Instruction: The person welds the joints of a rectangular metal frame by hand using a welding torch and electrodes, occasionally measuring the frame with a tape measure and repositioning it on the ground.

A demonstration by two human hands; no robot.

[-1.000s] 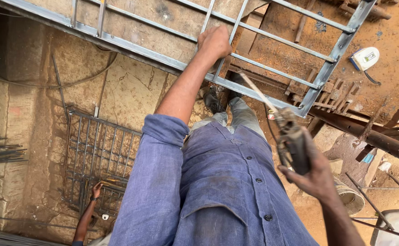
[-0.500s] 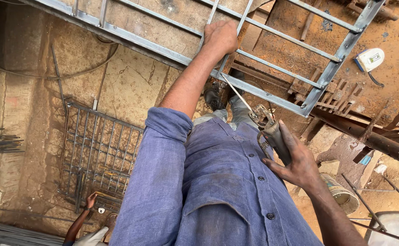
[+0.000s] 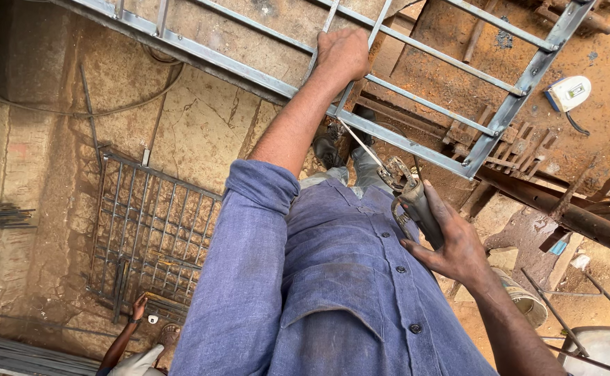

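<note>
I look down past my blue shirt at a large grey metal frame with crossbars. My left hand reaches forward and grips one of its upright bars. My right hand is closed on a worn welding electrode holder, whose thin rod points up and left toward the frame's lower rail, close to my left wrist. My dark boots stand on the ground just under that rail.
A rusty bar grille lies on the stone ground at the left, where another person's hand touches its lower edge. A white and green device lies at top right, heavy rusty steel sections at right, a bucket below.
My right hand has brought the electrode holder left and closer to the frame's lower rail. My left hand keeps its grip on the bar. The view has shifted slightly.
</note>
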